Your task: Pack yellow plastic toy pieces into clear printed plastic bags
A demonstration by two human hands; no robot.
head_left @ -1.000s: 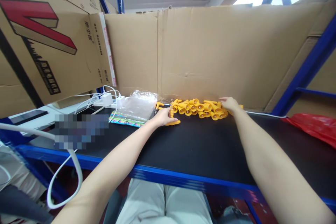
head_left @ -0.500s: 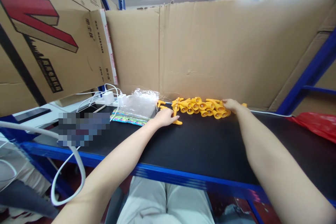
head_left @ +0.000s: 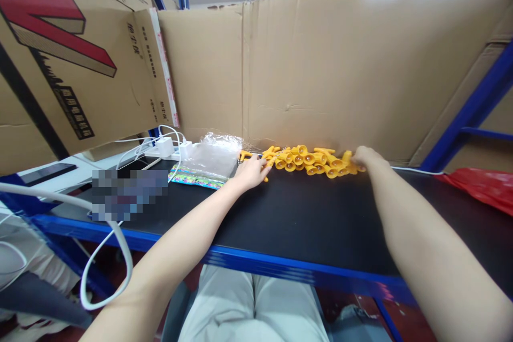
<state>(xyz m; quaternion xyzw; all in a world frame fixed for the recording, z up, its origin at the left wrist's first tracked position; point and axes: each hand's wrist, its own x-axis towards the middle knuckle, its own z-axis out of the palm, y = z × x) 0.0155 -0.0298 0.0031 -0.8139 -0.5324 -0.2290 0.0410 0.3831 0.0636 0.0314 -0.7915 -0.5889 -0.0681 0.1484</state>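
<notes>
tbh looks pretty far along imo: most of the glossy yellow plastic horn-shaped pieces (head_left: 308, 159) sit bunched in a low stacked row at the back of the flat black tabletop (head_left: 300, 224), right up near the tall brown cardboard sheet (head_left: 320, 80), w/ most of their flared open ends facing the wearer. What's left, afaict, is the L end, where a few pcs lie askew & pointing diff ways, so that bit's def less tidy than the middle. The bare left hand (head_left: 251, 172) is at that end, fingers bent around or just beside a yellow pc, but the hand covers it so idk if it's actually gripped. The bare right hand (head_left: 368, 158) is at the other end, fingers close together against the last pcs; fingertips are partly hidden, so can't tell if they're pinching one or just touching. Nothing yellow shows inside the clear crinkly plastic bag (head_left: 212, 157) lying flat to the L w/ a bright blue-green patterned strip (head_left: 198, 177) along its near edge. Crumpled red plastic bag (head_left: 481, 184) is off to the R, well apart from the row, contents n/a from here.
</notes>
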